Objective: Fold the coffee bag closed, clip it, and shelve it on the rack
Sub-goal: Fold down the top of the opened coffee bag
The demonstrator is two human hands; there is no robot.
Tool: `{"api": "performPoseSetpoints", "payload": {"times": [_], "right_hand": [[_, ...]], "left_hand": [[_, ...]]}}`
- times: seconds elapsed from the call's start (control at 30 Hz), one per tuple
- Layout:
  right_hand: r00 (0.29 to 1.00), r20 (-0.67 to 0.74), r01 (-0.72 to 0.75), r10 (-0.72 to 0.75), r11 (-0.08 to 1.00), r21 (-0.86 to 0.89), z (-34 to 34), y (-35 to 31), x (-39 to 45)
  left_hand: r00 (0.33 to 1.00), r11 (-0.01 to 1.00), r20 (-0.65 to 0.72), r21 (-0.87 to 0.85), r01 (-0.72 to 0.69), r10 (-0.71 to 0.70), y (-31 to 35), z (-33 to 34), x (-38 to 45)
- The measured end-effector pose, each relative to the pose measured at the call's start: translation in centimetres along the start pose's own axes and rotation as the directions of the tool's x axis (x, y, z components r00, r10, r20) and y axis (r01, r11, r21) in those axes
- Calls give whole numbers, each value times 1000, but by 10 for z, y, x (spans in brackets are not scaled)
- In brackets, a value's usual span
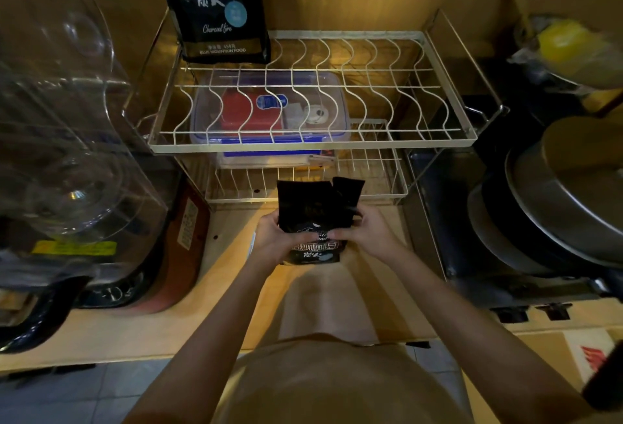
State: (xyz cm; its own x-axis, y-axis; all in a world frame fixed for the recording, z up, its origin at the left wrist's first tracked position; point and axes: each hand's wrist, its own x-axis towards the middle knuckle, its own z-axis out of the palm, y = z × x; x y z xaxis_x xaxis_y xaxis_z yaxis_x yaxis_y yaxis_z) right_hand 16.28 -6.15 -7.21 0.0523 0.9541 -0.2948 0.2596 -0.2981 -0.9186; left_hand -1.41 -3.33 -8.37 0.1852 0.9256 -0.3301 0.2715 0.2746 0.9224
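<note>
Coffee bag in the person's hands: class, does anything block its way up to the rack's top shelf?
Nothing visible does. The coffee bag is held by the left hand and right hand below the top shelf, which is bare right of the standing bag.

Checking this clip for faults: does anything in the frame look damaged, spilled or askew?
The coffee bag held by the left hand and right hand has a ragged, split top edge, with one flap standing apart from the rest. Nothing looks spilled. A second coffee bag stands upright on the rack.
</note>
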Motion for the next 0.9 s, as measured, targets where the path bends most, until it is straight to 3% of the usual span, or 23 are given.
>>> {"api": "performPoseSetpoints", "payload": {"times": [0.2, 0.33, 0.43, 0.57, 0.73, 0.9], "right_hand": [[997, -22, 69, -68, 993, 97, -3, 6, -4], [999, -12, 36, -35, 994, 107, -1, 9, -3], [999, 44, -15, 10, 994, 112, -4, 6, -2], [994, 104, -1, -16, 987, 158, -1, 1, -3], [999, 48, -1, -7, 983, 183, 3, -2, -3], [996, 85, -2, -16, 978, 210, 0, -3, -6]], "left_hand": [[999, 996, -1, -78, -51, 51, 8, -1, -4], [1000, 995, -13, -101, 8, -10, 8, 3, 1], [998, 988, 61, -155, 19, -10, 13, 3, 6], [984, 991, 150, -115, -74, 91, 14, 0, 5], [996, 993, 51, -98, -70, 75, 12, 3, 3], [993, 988, 88, -136, -70, 82, 16, -1, -2]]}}
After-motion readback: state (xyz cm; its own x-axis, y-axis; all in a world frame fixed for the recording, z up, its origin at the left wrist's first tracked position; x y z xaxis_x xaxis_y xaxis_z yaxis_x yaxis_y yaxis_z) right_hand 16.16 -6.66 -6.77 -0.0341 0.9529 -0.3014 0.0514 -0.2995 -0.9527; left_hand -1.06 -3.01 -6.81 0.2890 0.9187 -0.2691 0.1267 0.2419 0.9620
